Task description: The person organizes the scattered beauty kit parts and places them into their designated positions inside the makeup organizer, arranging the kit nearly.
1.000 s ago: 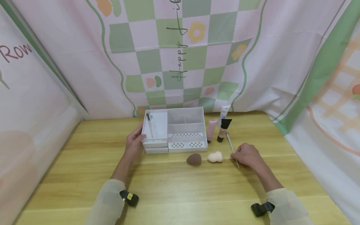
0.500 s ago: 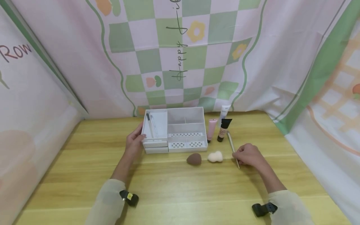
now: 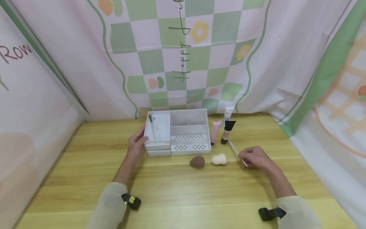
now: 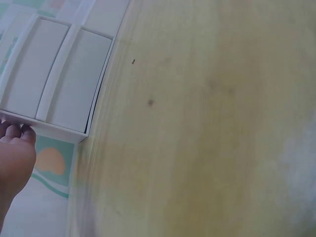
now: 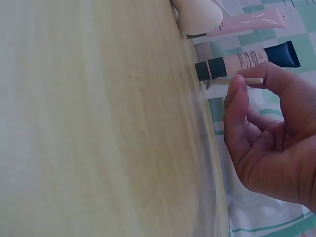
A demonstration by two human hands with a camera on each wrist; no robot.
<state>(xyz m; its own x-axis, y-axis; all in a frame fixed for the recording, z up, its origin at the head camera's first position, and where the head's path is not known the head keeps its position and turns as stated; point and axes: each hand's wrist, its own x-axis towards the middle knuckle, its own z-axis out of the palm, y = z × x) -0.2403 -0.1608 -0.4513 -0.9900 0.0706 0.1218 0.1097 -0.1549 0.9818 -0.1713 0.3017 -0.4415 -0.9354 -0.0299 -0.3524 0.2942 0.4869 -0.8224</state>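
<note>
My left hand (image 3: 136, 143) holds the front left corner of a white storage box (image 3: 190, 126), its thumb at the edge and its fingers along the side wall. Two small drawers (image 4: 74, 74) show in the box's front in the left wrist view. In its top left tray lie two slim brushes (image 3: 153, 127). My right hand (image 3: 254, 156) pinches a thin pale-handled makeup brush (image 3: 233, 148) between thumb and fingers; its far end points toward the tubes. Left of that hand, a cream makeup sponge (image 3: 219, 159) and a brown makeup sponge (image 3: 197, 162) lie on the table.
Right of the box, a pink tube (image 3: 215, 132), a black-capped beige tube (image 3: 227, 133) and a white tube (image 3: 228, 114) stand close together. The wooden table (image 3: 171, 194) is bounded by printed cloth (image 3: 200, 63) at the back and sides.
My right hand has drifted slightly right and pulled the makeup brush's handle with it, so the brush now slants more. My left hand, the box, tubes and sponges have stayed put.
</note>
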